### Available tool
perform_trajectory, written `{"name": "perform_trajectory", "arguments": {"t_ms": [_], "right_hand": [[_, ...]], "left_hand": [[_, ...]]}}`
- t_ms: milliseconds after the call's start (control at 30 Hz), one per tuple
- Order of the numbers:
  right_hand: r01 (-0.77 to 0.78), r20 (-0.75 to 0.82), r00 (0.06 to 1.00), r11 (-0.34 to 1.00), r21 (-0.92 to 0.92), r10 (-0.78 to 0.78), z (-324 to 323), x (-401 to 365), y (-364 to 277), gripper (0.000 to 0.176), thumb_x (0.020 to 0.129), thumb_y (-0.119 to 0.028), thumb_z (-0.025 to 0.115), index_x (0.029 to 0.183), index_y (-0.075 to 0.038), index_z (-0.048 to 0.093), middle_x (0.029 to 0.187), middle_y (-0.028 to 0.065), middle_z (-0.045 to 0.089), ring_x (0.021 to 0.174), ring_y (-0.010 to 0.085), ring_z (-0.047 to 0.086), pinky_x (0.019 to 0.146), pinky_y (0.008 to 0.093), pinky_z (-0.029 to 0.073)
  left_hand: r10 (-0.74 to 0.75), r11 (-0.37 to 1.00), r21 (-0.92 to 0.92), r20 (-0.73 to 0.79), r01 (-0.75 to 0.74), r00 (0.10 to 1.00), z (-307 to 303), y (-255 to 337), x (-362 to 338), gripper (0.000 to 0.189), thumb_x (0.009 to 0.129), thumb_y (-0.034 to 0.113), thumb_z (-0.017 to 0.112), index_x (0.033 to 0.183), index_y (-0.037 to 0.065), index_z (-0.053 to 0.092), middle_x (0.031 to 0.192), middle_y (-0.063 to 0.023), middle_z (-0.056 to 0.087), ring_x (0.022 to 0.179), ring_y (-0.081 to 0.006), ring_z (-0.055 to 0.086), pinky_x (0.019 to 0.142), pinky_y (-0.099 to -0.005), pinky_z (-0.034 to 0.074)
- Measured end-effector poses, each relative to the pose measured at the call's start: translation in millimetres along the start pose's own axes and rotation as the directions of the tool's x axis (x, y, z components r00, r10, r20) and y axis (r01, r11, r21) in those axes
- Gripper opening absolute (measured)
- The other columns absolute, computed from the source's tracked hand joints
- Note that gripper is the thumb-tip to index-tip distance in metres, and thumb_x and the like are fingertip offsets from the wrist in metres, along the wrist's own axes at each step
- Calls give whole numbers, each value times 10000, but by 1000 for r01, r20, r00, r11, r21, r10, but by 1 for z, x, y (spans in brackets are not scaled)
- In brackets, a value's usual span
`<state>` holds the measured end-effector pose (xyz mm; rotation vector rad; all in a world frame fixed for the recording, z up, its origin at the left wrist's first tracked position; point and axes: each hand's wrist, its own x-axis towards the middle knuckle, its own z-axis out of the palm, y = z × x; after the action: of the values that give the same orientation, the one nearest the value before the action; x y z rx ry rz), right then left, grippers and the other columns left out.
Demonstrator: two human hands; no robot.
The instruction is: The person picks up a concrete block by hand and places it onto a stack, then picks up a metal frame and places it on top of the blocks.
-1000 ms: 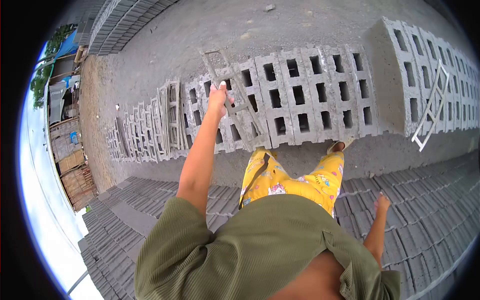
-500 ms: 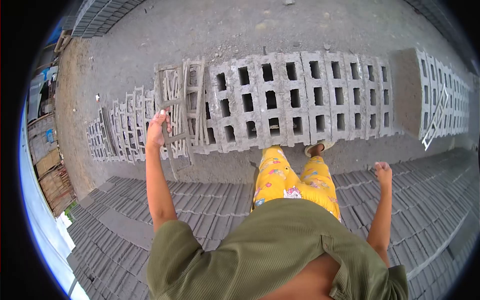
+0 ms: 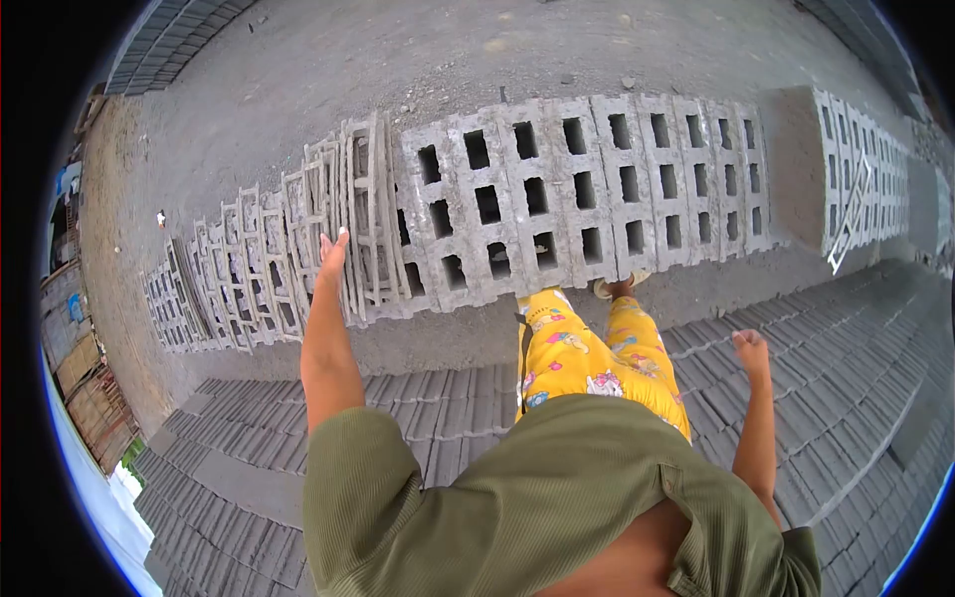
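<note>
My left hand is stretched forward with its fingers extended and apart, right at a stack of grey ladder-like frames. These frames have narrow rails and crossbars, and they rest on the left part of a long row of hollow concrete blocks. The blocks' rectangular holes face up, and the frames cover some of them. Off to the right, my right hand hangs beside my body with its fingers curled in and nothing in them, above stacked grey slabs.
Another row of hollow blocks stands at the right, with a pale frame lying across it. Stacked grey slabs line the near side. More frames lie over blocks farther left. Bare ground stretches beyond the row.
My left hand has let go of a ladder-like frame, which now lies in line with the others in the stack. My right hand stays curled at my side.
</note>
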<state>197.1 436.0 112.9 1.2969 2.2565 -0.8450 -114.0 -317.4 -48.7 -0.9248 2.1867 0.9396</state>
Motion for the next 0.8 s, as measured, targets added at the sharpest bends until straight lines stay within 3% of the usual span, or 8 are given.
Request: {"name": "perform_trajectory", "arguments": {"t_ms": [200, 300, 400, 567, 600, 700, 733, 800], "right_hand": [[-83, -62, 995, 995, -49, 79, 4, -26, 4, 320, 721, -292, 630, 816, 12, 598, 721, 110, 605, 689, 181, 554, 631, 315, 434], [-70, -107, 992, 996, -49, 64, -3, -38, 2, 327, 725, -296, 618, 820, 17, 602, 809, 196, 616, 830, 335, 582, 734, 390, 437], [-21, -42, 999, 967, -253, 11, -33, -45, -26, 320, 734, -294, 610, 885, -12, 599, 921, 178, 598, 938, 322, 552, 784, 402, 440], [415, -125, 883, 877, -243, -453, -81, -47, -122, 317, 770, -284, 575, 948, -22, 565, 964, 151, 548, 923, 321, 543, 784, 420, 437], [519, -108, 830, 828, -211, -547, -93, -47, -137, 305, 768, -270, 574, 940, -18, 564, 945, 140, 555, 923, 313, 543, 783, 421, 437], [590, -174, 785, 803, -85, -595, -136, -45, -128, 323, 798, -296, 542, 1000, -45, 564, 996, 123, 559, 950, 288, 532, 813, 378, 416], [545, -228, 815, 838, -7, -532, -149, -37, -106, 328, 793, -296, 546, 992, -36, 567, 992, 127, 564, 935, 287, 539, 798, 372, 422], [470, -371, 840, 873, 128, -397, -171, -12, -41, 341, 773, -297, 563, 955, -9, 574, 957, 140, 578, 854, 276, 559, 744, 357, 434]], "left_hand": [[-23, 980, -197, 22, 27, 1000, 0, -8, 19, 999, 730, 616, 517, 1388, 63, 7, 1446, -126, 77, 1321, -286, 117, 1058, -414, 117], [39, 913, 389, -377, 120, 925, 28, 9, 22, 902, 770, 645, 406, 1374, 31, 135, 1415, -169, 177, 1286, -320, 219, 1028, -477, 191], [235, 923, 383, -489, -35, 840, 90, 70, -32, 837, 772, 615, 431, 1318, -5, 291, 1340, -185, 329, 1222, -341, 327, 1000, -467, 248], [498, 784, 460, -66, -416, 865, 253, 168, -125, 673, 763, 364, 598, 1230, -75, 389, 1227, -262, 437, 1138, -387, 416, 957, -399, 335], [550, 799, 203, 134, -566, 824, 290, 192, -161, 624, 790, 331, 580, 1222, -80, 394, 1218, -252, 453, 1099, -344, 473, 937, -374, 355], [492, 546, -40, 824, -837, 282, 332, 318, -380, 276, 792, 262, 606, 940, 29, 624, 866, -59, 603, 834, -171, 531, 777, -286, 410], [505, 283, -153, 863, -947, 12, 326, 355, -457, 215, 747, 246, 660, 841, 53, 658, 770, -36, 566, 769, -164, 509, 721, -285, 405], [383, 156, -586, 778, -795, -498, 325, 397, -544, 187, 685, 255, 713, 803, 113, 689, 733, 13, 497, 731, -149, 468, 703, -293, 313]]}}
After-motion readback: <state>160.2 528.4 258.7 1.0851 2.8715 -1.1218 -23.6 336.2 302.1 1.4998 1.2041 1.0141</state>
